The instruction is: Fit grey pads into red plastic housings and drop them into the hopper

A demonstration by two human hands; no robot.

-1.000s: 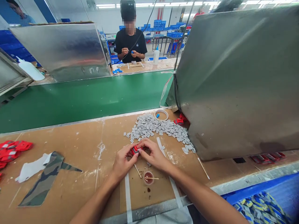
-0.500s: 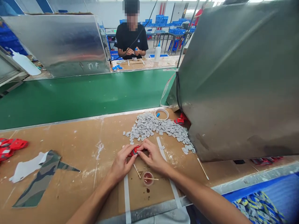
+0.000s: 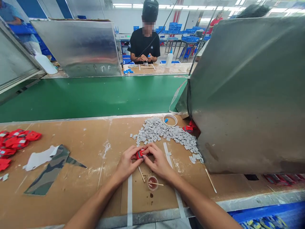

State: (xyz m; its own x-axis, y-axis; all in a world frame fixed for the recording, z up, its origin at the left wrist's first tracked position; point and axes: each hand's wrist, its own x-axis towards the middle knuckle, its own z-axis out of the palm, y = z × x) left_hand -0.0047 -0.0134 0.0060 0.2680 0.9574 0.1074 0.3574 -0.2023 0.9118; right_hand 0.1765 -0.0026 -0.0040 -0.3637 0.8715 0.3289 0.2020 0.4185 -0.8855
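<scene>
Between my hands is a small red plastic part (image 3: 139, 154) with some grey on it, its full shape hidden by my fingers. My left hand (image 3: 127, 160) grips it from the left, thumb and fingers closed. From the right, my right hand (image 3: 156, 159) pinches the same part. Just beyond lies a heap of small grey rectangular pieces (image 3: 154, 130). Closer to me stands a small clear cup (image 3: 152, 183) of reddish-brown contents with a cotton swab across it. Another cotton swab (image 3: 142, 174) lies beside the cup, below my fingers.
Red parts (image 3: 17, 141) are piled at the left, near a camouflage cloth scrap (image 3: 46, 173). A tape roll (image 3: 170, 120) lies behind the grey heap. A large metal panel (image 3: 250, 95) blocks the right. Past the green belt (image 3: 95, 95), a co-worker (image 3: 144, 47) sits handling small things.
My view has tilted up and shifted left, so more of the red pile shows. Both hands keep hold of the red part, with only slight finger movement.
</scene>
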